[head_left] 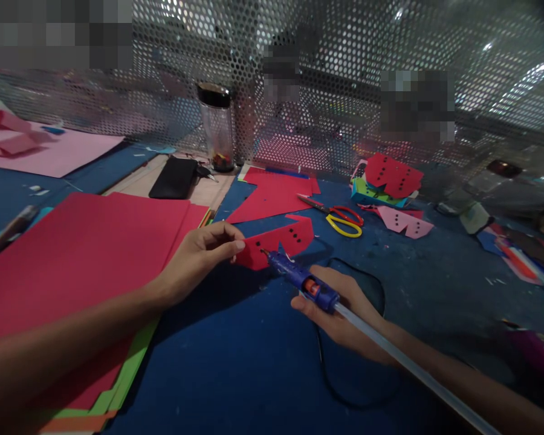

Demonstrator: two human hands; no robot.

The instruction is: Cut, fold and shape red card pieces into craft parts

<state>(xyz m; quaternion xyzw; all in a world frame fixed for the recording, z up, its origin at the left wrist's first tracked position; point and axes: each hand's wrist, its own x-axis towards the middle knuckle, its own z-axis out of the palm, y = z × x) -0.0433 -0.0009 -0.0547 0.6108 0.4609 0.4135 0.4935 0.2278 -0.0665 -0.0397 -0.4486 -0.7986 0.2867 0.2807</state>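
Clear glue stick (408, 362) slants toward five o'clock from blue glue gun (297, 275), gripped in right hand (356, 296). Left hand (208, 248) pinches red cutout (273, 238), just six o'clock of centre; nozzle (265, 252) close by, so a slip could mean a burn.

This looks like a craft room or a small workshop for making things out of paper; I can't tell which. The big blue table (236, 368) has a fat pile of bright paper (100, 254), scissors (329, 211) with red and yellow handles, and a blue glue gun (294, 273). Cut paper shapes (394, 175) and tiny scraps (495, 280) lie about. Behind stands a shiny metal wall (340, 36) full of little holes.
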